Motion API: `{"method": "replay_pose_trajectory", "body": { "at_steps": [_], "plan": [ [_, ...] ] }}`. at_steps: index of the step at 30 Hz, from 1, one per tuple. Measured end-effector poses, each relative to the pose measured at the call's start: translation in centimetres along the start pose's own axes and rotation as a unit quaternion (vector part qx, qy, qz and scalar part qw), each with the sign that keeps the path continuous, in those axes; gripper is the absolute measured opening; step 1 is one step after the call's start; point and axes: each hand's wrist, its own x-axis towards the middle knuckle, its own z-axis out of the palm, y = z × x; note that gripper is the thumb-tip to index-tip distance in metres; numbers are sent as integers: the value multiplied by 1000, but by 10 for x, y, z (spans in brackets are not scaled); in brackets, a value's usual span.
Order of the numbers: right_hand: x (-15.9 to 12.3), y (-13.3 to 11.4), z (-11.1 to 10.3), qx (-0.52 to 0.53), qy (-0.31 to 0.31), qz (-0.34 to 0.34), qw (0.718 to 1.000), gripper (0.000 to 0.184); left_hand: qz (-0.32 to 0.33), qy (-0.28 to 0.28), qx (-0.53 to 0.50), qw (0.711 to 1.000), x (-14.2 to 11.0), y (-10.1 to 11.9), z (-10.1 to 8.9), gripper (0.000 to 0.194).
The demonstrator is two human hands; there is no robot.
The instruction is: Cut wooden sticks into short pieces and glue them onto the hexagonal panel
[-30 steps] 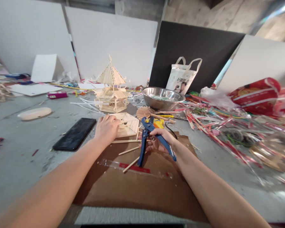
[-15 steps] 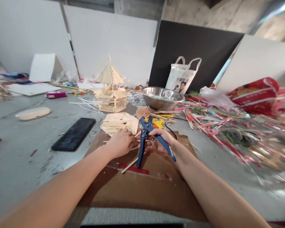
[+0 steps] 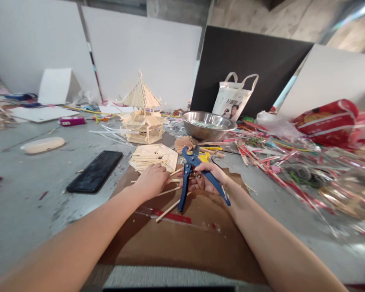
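Observation:
My right hand (image 3: 211,178) grips a blue pipe cutter (image 3: 186,186), whose handles are spread apart and whose jaw points up and away. To its left, my left hand (image 3: 153,180) is closed, its fingers bent over a thin wooden stick (image 3: 175,172); the fingertips are partly hidden. More loose sticks lie below the hands, one of them slanting across the brown mat (image 3: 182,249). Just beyond my left hand is a flat panel of pale sticks (image 3: 167,156), with short sticks lying on it. A clear strip with a red part (image 3: 173,216) rests on the mat.
A stick-built pavilion model (image 3: 142,121) stands behind the panel. A steel bowl (image 3: 208,126) and a white bag (image 3: 231,101) are at the back. A phone (image 3: 95,172) lies left; a yellow tool (image 3: 204,156) sits behind the cutter. Wrapped sticks (image 3: 273,166) clutter the right.
My right hand and the cutter have moved slightly right. My left hand has drawn back a little to the left, widening the gap between the hands.

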Motion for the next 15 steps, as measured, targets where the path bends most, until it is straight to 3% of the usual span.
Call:
{"method": "replay_pose_trajectory", "body": {
  "at_steps": [8, 15],
  "plan": [
    [1, -2, -4, -7, -8, 0, 1000, 36, 23, -14, -27, 999, 0, 2, 0, 24],
    [1, -2, -4, -2, 4, -2, 1000, 37, -46, 17, -13, 999, 3, 5, 6, 22]
  ]
}}
